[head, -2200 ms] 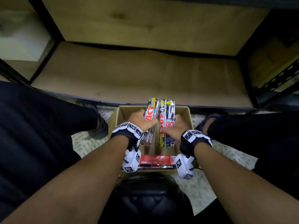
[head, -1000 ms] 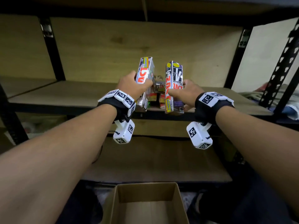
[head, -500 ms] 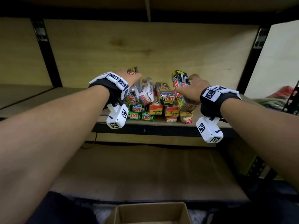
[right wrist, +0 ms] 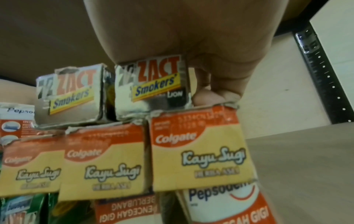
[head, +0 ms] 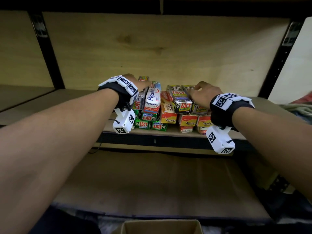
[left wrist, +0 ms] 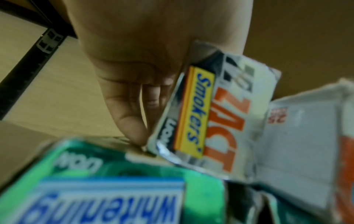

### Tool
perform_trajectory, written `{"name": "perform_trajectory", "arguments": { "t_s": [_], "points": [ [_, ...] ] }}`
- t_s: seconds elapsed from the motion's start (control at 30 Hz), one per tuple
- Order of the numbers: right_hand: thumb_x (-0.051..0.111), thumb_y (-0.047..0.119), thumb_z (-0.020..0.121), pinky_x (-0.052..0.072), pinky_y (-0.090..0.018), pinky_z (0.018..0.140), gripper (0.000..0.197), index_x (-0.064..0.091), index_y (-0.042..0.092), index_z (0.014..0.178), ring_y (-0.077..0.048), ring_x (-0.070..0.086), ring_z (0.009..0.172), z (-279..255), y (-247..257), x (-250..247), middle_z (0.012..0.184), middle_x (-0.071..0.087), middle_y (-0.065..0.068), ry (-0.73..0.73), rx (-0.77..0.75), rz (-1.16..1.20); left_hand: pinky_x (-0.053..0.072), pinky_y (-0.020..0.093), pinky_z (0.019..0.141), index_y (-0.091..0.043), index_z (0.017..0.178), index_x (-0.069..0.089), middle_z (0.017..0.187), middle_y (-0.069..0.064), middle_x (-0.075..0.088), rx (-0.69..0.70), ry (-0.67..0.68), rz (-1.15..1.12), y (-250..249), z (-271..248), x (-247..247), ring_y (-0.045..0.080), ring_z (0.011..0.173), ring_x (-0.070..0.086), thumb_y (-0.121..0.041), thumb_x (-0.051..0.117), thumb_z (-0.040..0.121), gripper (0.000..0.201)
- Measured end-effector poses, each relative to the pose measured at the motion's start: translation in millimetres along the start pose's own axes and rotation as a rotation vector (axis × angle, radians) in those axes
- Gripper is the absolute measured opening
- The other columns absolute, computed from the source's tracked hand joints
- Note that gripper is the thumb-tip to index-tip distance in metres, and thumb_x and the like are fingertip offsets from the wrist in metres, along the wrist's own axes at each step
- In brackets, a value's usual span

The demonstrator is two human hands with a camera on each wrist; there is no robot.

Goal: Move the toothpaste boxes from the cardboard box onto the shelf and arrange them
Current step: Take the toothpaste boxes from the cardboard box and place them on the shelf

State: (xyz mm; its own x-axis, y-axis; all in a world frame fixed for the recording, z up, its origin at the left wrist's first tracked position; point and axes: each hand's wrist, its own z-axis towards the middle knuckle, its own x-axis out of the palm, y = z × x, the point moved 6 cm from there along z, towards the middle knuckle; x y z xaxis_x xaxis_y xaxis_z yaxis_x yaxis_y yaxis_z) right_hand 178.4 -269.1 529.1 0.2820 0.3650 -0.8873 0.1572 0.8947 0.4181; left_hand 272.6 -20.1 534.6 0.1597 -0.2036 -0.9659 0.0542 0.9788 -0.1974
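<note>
Several toothpaste boxes are stacked on the middle shelf. My left hand grips a silver Zact Smokers box at the stack's top left, tilted over a green Zact Whitening box and beside a white Pepsodent box. My right hand holds another Zact Smokers box at the top right. It lies on a Colgate Kayu Sugi box, next to a matching Smokers box. The cardboard box shows only its rim at the bottom edge.
Black metal uprights frame the shelf bay, with a plywood back panel behind the stack. The shelf has bare board left and right of the stack. A lower shelf lies below. Cloth sits at the far right.
Both hands lifted a Zact Smokers box each out of the cardboard box, raised them to the shelf and lowered them onto the top of the stack, left and right.
</note>
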Motion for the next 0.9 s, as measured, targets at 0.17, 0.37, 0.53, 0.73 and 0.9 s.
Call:
{"name": "perform_trajectory", "arguments": {
  "t_s": [0.17, 0.37, 0.53, 0.73, 0.9],
  "points": [
    [0.041, 0.051, 0.098, 0.051, -0.033, 0.081, 0.046, 0.055, 0.024, 0.132, -0.028, 0.055, 0.093, -19.9, -1.3, -10.2, 0.131, 0.057, -0.009, 0.005, -0.033, 0.001, 0.047, 0.029, 0.062, -0.01, 0.074, 0.061, 0.066, 0.007, 0.059, 0.024, -0.011, -0.004, 2.2, -13.7, -12.7, 0.026, 0.062, 0.06, -0.068, 0.04, 0.085, 0.063],
    [0.045, 0.044, 0.097, 0.059, -0.041, 0.082, 0.032, 0.061, 0.024, 0.115, -0.026, 0.066, 0.085, -53.1, -2.5, -20.0, 0.104, 0.062, -0.005, 0.008, -0.04, 0.029, 0.03, 0.026, 0.052, -0.014, 0.061, 0.039, 0.059, 0.003, 0.041, 0.101, -0.09, -0.057, -4.0, -51.1, -33.2, 0.021, 0.053, 0.038, -0.047, 0.046, 0.093, 0.046],
    [0.047, 0.04, 0.097, 0.059, -0.043, 0.083, 0.03, 0.06, 0.021, 0.116, -0.028, 0.068, 0.092, -81.1, -4.2, -26.7, 0.106, 0.066, -0.007, 0.013, -0.041, 0.025, 0.025, 0.024, 0.049, -0.015, 0.058, 0.037, 0.055, 0.002, 0.034, 0.15, -0.143, -0.066, -8.7, -78.8, -37.7, 0.02, 0.049, 0.031, -0.05, 0.05, 0.092, 0.05],
    [0.052, 0.041, 0.093, 0.062, -0.045, 0.073, 0.036, 0.05, 0.014, 0.117, -0.03, 0.071, 0.08, -103.7, -1.0, -25.0, 0.103, 0.068, -0.011, 0.004, -0.023, -0.016, 0.054, 0.032, 0.079, -0.014, 0.086, 0.067, 0.082, 0.004, 0.059, 0.24, -0.162, 0.072, -25.8, -119.0, -39.8, 0.022, 0.076, 0.055, -0.046, 0.044, 0.098, 0.041],
    [0.053, 0.038, 0.094, 0.062, -0.043, 0.073, 0.038, 0.063, 0.005, 0.11, -0.03, 0.074, 0.078, -121.9, -5.2, 1.4, 0.091, 0.075, -0.012, 0.084, -0.028, -0.066, 0.05, 0.02, 0.06, -0.012, 0.086, 0.074, 0.079, 0.0, 0.073, 0.196, 0.117, -0.119, -26.7, -157.0, -12.6, 0.014, 0.057, 0.062, -0.04, 0.053, 0.096, 0.036]
  ]
}}
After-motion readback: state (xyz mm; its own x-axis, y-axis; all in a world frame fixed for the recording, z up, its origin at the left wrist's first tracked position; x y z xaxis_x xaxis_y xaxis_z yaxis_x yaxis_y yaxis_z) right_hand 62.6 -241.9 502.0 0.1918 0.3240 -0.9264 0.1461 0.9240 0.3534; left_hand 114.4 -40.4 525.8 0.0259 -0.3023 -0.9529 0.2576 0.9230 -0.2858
